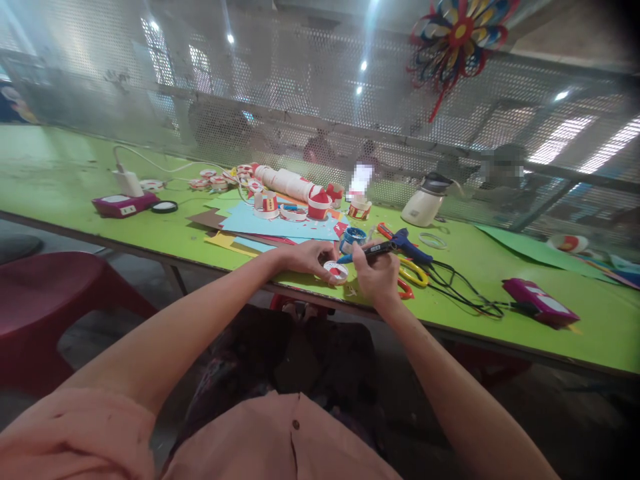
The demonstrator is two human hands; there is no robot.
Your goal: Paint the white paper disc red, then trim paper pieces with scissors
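Note:
My left hand (311,259) is closed around the rim of a small white paper ring or shallow cup piece (342,271) with red inside, near the table's front edge. In my right hand (377,279) is a black marker (379,249), gripped with its blue end (345,259) pointing left, over or against the white piece; contact cannot be made out. Just behind the hands stands a round blue container (354,235). A blue glue gun (414,249) and yellow-handled scissors (415,272) lie right of my right hand.
Coloured paper sheets (280,223) and cut paper cups (319,203) lie behind. A beige kettle (424,202) stands at the back right. Purple power strips (540,303) with cords lie at both sides. A mesh panel (300,100) borders the green table (470,287); a red stool (55,293) is left.

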